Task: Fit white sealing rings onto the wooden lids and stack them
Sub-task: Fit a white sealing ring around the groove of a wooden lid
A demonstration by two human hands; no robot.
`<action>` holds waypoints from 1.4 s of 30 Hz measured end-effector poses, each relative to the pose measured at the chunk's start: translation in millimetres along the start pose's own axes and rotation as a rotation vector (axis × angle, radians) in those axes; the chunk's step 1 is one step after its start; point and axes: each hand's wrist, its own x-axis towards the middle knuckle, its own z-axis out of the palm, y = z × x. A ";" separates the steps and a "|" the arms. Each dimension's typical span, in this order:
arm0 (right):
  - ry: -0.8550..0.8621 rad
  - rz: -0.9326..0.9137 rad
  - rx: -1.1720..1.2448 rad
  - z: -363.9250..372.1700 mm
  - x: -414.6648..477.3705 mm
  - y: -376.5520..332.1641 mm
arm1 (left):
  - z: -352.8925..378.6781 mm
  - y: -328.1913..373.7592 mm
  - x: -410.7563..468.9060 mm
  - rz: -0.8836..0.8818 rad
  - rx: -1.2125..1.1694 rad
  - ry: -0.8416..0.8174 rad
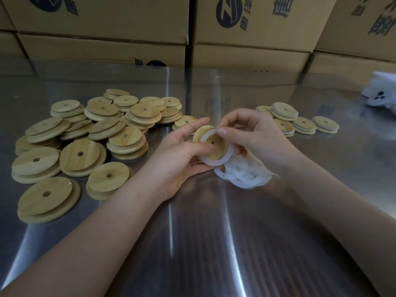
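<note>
My left hand (182, 153) grips a round wooden lid (216, 147) with a centre hole, tilted toward me at the table's middle. My right hand (250, 133) pinches a white sealing ring (222, 162) that lies partly around the lid's raised face. Below the hands sits a loose pile of white rings (244, 174). A big heap of bare wooden lids (85, 138) spreads across the left. To the right, a few lids with rings fitted (300, 121) lie in low stacks.
The work surface is a shiny metal table (192, 232). Cardboard boxes (192, 28) wall off the far edge. A white cloth item (381, 91) lies at the far right.
</note>
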 end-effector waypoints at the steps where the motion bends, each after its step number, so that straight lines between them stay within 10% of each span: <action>1: 0.006 0.000 -0.001 0.2 0.1 0.1 | 0.1 -0.2 0.0 0.005 0.003 -0.002; 42: 0.102 -0.074 -0.096 1.7 0.5 -2.3 | 6.6 0.0 -6.0 0.218 0.295 -0.005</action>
